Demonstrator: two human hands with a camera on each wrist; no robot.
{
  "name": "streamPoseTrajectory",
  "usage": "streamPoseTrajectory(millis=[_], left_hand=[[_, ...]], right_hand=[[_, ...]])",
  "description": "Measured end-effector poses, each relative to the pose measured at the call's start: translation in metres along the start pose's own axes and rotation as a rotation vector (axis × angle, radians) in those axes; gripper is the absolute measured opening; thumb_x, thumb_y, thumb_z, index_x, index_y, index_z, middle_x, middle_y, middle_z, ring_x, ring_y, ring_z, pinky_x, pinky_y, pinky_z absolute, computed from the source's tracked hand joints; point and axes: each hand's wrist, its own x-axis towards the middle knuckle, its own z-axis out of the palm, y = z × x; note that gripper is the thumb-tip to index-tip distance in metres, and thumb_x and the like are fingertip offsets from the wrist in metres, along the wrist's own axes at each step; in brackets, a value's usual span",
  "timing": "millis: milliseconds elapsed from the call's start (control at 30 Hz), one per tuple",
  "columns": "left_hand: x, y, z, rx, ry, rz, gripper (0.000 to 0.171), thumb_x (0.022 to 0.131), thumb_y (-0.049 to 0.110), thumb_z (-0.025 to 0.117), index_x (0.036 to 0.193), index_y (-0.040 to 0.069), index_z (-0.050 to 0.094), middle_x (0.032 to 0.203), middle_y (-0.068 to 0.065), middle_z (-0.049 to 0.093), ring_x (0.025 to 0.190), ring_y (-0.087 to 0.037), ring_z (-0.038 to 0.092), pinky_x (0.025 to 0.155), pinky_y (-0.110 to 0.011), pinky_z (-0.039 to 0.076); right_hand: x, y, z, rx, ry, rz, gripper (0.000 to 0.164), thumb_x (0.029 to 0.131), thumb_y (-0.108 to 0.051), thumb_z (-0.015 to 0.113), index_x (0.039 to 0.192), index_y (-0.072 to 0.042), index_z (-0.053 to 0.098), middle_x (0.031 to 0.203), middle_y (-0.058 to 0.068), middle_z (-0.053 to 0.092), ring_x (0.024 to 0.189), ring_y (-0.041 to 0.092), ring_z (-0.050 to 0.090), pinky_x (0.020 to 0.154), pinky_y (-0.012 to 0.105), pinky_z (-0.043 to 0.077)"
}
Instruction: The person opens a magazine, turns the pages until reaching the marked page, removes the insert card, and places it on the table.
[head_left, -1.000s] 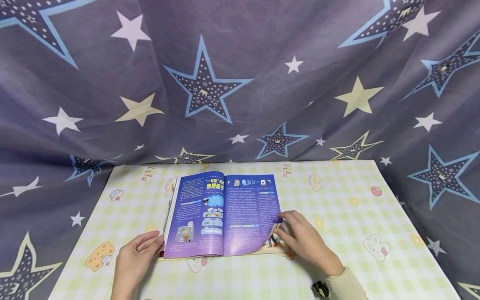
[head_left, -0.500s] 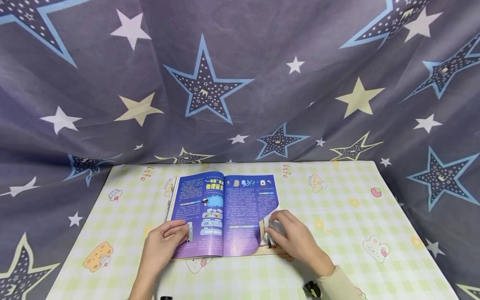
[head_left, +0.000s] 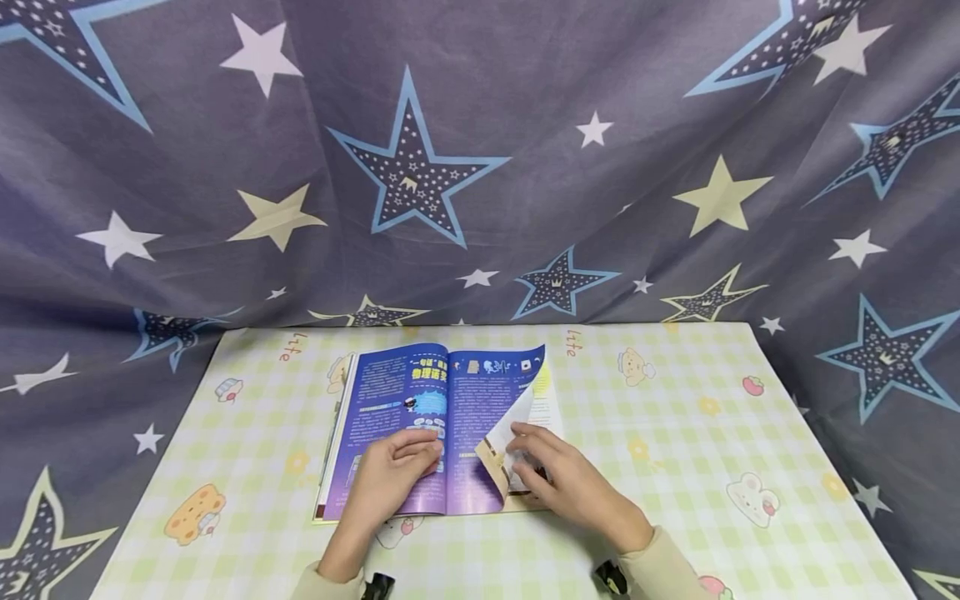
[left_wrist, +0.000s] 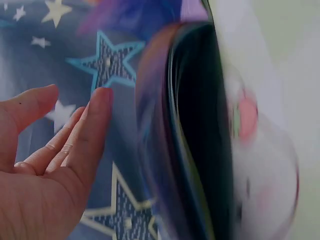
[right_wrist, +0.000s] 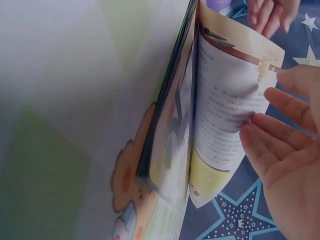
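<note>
An open magazine (head_left: 480,392) with purple pages lies on the table in the head view. Its right page (head_left: 491,458) is lifted and curls leftward, showing a pale underside with text. My right hand (head_left: 566,479) is at that page's underside; in the right wrist view its extended fingers (right_wrist: 255,142) touch the printed sheet. Over the lower part of the left page, my left hand (head_left: 393,475) hovers or rests with relaxed fingers, holding nothing. The left wrist view shows the left hand (left_wrist: 55,165) with thumb and fingers apart, beside the magazine's blurred edge (left_wrist: 170,130).
A green-and-white checked tablecloth (head_left: 660,467) with cartoon prints covers the table. Behind and at the sides hangs a dark curtain (head_left: 525,200) patterned with stars. Dark wrist devices (head_left: 611,577) show near both beige sleeves.
My left hand has moved right from the magazine's left edge to over its left page. My right hand has moved left, and the right page has lifted and curled further leftward.
</note>
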Motion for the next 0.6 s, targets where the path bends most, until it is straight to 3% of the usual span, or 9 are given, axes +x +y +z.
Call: streamPoseTrajectory(millis=[133, 300, 600], left_hand=[[0.000, 0.001, 0.018, -0.016, -0.087, 0.000, 0.036, 0.092, 0.014, 0.075, 0.117, -0.010, 0.067, 0.103, -0.020, 0.072, 0.091, -0.033, 0.072, 0.077, -0.032, 0.061], [0.000, -0.003, 0.033, 0.038, -0.155, 0.025, 0.037, 0.092, 0.018, 0.075, 0.117, -0.008, 0.067, 0.101, -0.016, 0.074, 0.091, -0.026, 0.073, 0.076, -0.029, 0.061], [0.000, -0.007, 0.040, 0.007, -0.170, 0.026, 0.032, 0.094, 0.003, 0.068, 0.119, -0.016, 0.062, 0.101, -0.024, 0.072, 0.084, -0.028, 0.074, 0.072, -0.031, 0.061]], right_hand=[[0.001, -0.003, 0.002, -0.003, -0.039, -0.001, 0.017, 0.100, -0.012, 0.061, 0.117, -0.010, 0.064, 0.140, 0.011, 0.056, 0.133, 0.025, 0.051, 0.107, 0.041, 0.046], [0.002, -0.008, 0.004, 0.001, -0.077, 0.022, 0.016, 0.101, -0.013, 0.059, 0.117, -0.013, 0.064, 0.142, 0.009, 0.055, 0.135, 0.023, 0.048, 0.109, 0.040, 0.043], [0.000, -0.010, 0.003, 0.004, -0.099, 0.048, 0.022, 0.102, -0.018, 0.060, 0.123, -0.013, 0.062, 0.144, 0.007, 0.053, 0.137, 0.020, 0.045, 0.110, 0.040, 0.042]])
